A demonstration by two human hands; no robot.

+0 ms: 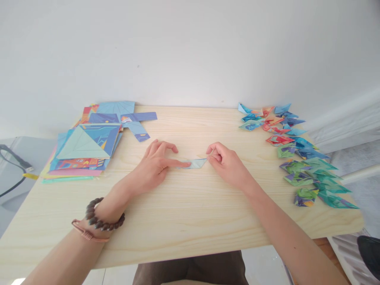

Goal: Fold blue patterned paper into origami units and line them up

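A small folded strip of pale blue paper lies on the wooden table in front of me. My left hand rests at its left end, one extended digit pressing the strip against the tabletop. The other fingers of that hand are bent and stand apart, with nothing between them. At the strip's right end, my right hand pinches the pointed tip between thumb and forefinger. The left end of the paper is partly hidden under my left hand.
A stack of colourful paper sheets sits at the left, with cut blue paper strips beside it. Several folded paper pieces line the table's right side. A white wall borders the back edge. A cable lies beyond the left edge.
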